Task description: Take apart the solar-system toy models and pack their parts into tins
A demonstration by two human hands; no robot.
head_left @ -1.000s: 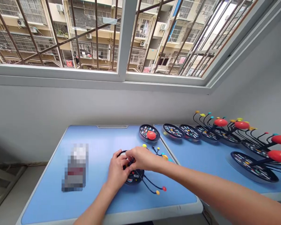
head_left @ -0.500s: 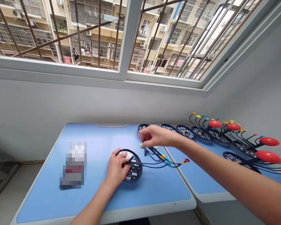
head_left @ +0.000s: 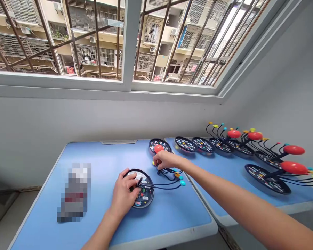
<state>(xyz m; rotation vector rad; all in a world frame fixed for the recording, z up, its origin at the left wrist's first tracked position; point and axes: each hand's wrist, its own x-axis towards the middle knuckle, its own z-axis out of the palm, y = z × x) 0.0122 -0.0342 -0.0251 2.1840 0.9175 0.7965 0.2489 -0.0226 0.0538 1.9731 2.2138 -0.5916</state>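
Note:
My left hand (head_left: 123, 185) rests on a round black disc base (head_left: 145, 196) printed with small coloured labels, its fingers around a short black stem (head_left: 139, 182) at the disc's centre. Black wire arms (head_left: 169, 175) tipped with teal and other coloured beads run from that stem to the right. My right hand (head_left: 167, 160) grips these arms near a yellow bead (head_left: 153, 162). Just behind it lies a second black disc (head_left: 155, 143) with a red ball (head_left: 158, 148) on it. Part of the wire bundle is hidden under my right hand.
A pixelated, blurred upright object (head_left: 74, 192) stands left on the blue table (head_left: 172, 222). A second blue table (head_left: 224, 184) to the right holds several black discs (head_left: 185, 144) and several wire models with red balls (head_left: 293, 167). Barred windows (head_left: 130, 45) and a wall lie beyond.
The wire arms have swung in from the right and bunched nearer my right hand. That hand has drawn back from the rear disc, uncovering its red ball. The view has shifted slightly.

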